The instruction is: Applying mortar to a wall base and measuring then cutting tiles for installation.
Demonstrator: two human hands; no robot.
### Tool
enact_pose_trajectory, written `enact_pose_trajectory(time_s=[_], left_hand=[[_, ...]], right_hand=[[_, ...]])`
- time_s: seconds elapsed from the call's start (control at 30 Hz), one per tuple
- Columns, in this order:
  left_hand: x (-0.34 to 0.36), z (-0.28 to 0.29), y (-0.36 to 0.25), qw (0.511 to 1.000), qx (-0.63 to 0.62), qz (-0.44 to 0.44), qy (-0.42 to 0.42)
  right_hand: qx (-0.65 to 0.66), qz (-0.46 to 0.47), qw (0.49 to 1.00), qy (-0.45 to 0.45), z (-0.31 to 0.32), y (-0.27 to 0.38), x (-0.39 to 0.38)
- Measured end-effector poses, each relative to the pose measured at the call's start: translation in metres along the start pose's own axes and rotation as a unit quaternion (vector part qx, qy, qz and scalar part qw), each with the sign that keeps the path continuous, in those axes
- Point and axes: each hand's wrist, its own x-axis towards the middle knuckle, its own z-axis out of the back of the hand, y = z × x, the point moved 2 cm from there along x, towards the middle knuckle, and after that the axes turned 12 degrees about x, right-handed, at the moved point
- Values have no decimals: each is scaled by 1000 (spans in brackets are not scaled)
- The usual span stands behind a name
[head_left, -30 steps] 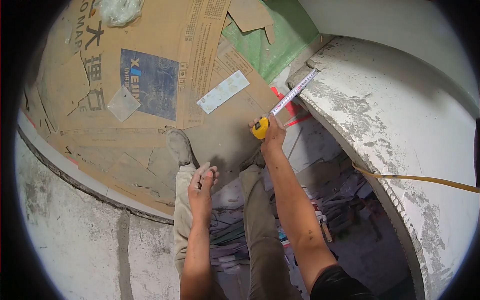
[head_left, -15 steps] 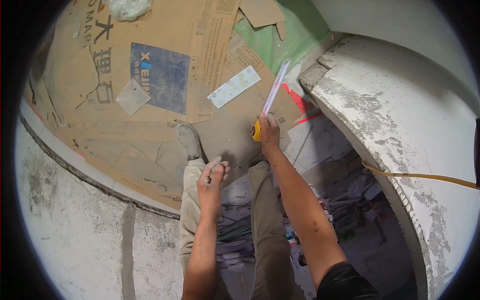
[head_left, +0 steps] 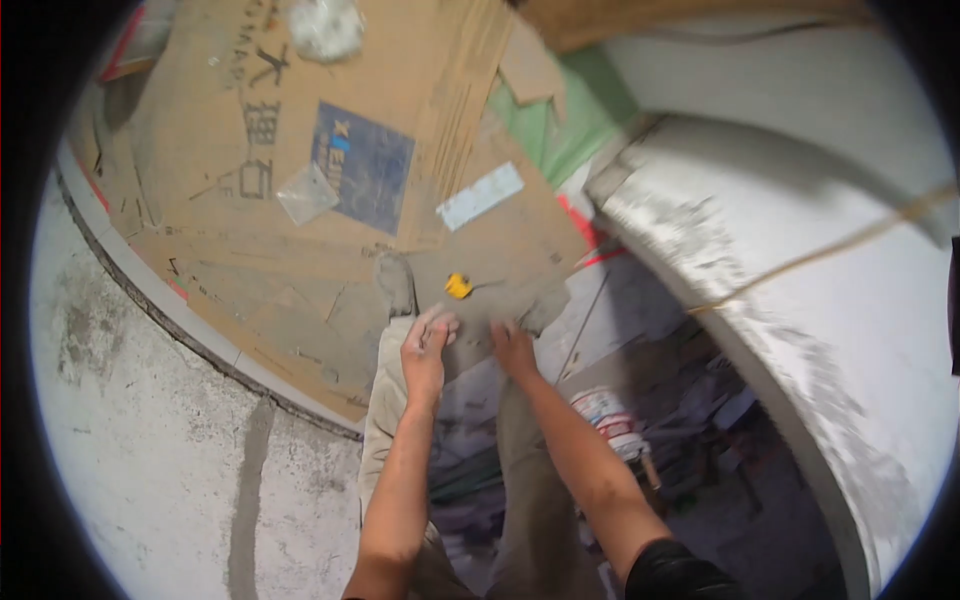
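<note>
Though yellow, tape measure (head_left: 458, 286) too blurred for detail.

Dark characters (head_left: 264, 123) mark the cardboard (head_left: 400, 70) — pale letters (head_left: 342, 130) its blue panel (head_left: 385, 172).

Open gap ran between left hand (head_left: 428, 348) and right hand (head_left: 512, 352). Beyond the left fingertips, yellow tape measure (head_left: 458, 286) obstructed the forward line; left shoe (head_left: 395, 284) flanked it. Rightward, curved white ledge (head_left: 680, 225) bounded sideways passage, with yellow cable (head_left: 820, 255) across it. Bucket (head_left: 608, 424) stood near the right forearm.
</note>
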Motion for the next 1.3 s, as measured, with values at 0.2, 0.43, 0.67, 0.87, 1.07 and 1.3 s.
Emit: enact_pose_trajectory(time_s=[0.2,0.43,0.67,0.87,1.07,1.3], left_hand=[[-113,30,30,678,644,-12,354],[-212,96,-199,753,578,-92,302],[-285,123,-419,892,408,-149,128],[-388,80,-460,841,458,-165,235],[-481,-28,-267,761,568,-76,304],[-558,-205,-140,569,682,-102,448]], right_hand=[[137,-78,977,142,163,22,-263],[-333,-139,921,146,242,-27,-516],[292,-212,865,-350,191,8,-677],[490,-152,716,-473,64,-38,-768],[834,-68,232,-497,-142,-140,-799],[820,-118,211,-518,-208,-125,-889]])
